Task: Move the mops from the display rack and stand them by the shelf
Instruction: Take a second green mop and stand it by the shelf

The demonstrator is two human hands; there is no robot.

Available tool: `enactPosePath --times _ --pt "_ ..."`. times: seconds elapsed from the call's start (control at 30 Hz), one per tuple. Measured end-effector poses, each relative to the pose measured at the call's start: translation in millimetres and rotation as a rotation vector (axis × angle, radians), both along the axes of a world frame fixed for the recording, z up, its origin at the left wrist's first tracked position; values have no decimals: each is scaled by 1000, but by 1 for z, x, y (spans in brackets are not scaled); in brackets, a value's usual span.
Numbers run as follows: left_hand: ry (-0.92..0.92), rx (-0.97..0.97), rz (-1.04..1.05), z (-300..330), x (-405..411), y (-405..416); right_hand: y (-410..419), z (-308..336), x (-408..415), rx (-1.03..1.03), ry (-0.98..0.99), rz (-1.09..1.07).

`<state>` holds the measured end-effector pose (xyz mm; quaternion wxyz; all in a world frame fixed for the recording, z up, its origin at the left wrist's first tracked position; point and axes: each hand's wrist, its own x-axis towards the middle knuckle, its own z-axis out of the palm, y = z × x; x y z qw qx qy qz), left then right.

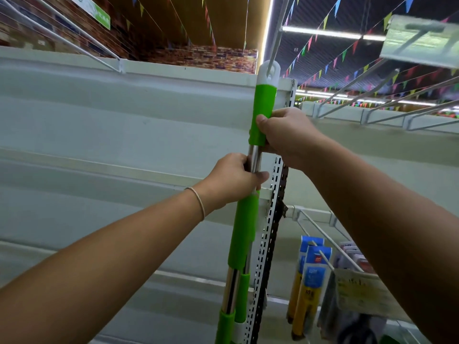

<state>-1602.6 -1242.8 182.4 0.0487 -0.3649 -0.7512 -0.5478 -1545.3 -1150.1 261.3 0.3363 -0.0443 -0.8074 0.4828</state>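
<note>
Mop handle [264,112]: bright green grip sleeves, white hanging cap at top, polished silver metal shaft between sleeves. Shelving panels [99,125] pale grey-white, with a white perforated upright [269,232]; hanging packets [313,266] blue above, yellow below. Pennant bunting [347,53] multicoloured in red, green, blue, yellow and pink against a dark ceiling; brick-pattern wall [211,57] in red-brown tones.
</note>
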Motion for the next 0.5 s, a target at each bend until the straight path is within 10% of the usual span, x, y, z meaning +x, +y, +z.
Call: enactPosePath --times 0.5 --pt "110 -134 136 5 -30 18 5 -2 -34 81 2 -244"
